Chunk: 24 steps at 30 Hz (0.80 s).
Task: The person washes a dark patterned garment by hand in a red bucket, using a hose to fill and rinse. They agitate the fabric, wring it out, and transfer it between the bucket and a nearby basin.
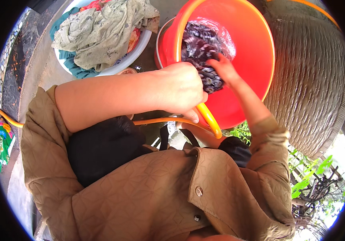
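Note:
A dark cloth with a pale pattern lies bunched in a red plastic bucket, with shiny water around it. My right hand reaches into the bucket and touches the cloth; it is blurred, and whether its fingers grip the fabric is unclear. At the bucket's near left rim, my left hand is closed around an orange hose, which bends in a loop below the hand. The hose's end is hidden. Left of the bucket, a white basin holds a crumpled grey-green patterned cloth over teal and red fabrics.
A large textured brown container stands right of the bucket. The hose runs left across the ground towards a green printed packet. Leafy plants and twigs are at lower right. A raised concrete edge curves along the left.

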### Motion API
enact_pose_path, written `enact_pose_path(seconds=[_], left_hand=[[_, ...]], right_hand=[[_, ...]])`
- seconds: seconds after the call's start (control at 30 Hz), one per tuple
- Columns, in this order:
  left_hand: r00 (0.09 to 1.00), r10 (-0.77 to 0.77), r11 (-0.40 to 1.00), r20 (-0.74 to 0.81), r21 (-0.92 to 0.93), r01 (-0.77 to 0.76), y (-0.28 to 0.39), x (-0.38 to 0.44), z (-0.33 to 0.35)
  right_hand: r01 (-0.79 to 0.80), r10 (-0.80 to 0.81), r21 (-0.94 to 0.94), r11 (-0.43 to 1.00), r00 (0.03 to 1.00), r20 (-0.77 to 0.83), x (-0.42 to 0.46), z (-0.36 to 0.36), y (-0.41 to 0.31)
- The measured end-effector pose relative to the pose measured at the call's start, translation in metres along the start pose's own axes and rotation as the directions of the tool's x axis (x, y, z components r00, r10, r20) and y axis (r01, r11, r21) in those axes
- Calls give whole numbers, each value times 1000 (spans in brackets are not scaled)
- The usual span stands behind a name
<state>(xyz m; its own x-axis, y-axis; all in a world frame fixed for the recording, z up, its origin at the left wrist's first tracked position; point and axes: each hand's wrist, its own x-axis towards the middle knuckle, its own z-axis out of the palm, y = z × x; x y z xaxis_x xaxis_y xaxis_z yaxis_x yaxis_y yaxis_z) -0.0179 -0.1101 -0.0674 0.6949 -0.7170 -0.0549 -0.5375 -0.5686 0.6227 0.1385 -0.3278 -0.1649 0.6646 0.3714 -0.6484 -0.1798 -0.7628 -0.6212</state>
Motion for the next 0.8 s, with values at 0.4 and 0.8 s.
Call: enact_pose_path(seconds=[0.4,0.8], left_hand=[[1000,-23,997,15,-74,24,-1,-2,1],[999,-26,1000,28,-16,26,4,-3,-6]], right_hand=[[185,-194,-789,585,977,84,24,-44,-24],[-52,296,-787,615,940,169,102,34,52]])
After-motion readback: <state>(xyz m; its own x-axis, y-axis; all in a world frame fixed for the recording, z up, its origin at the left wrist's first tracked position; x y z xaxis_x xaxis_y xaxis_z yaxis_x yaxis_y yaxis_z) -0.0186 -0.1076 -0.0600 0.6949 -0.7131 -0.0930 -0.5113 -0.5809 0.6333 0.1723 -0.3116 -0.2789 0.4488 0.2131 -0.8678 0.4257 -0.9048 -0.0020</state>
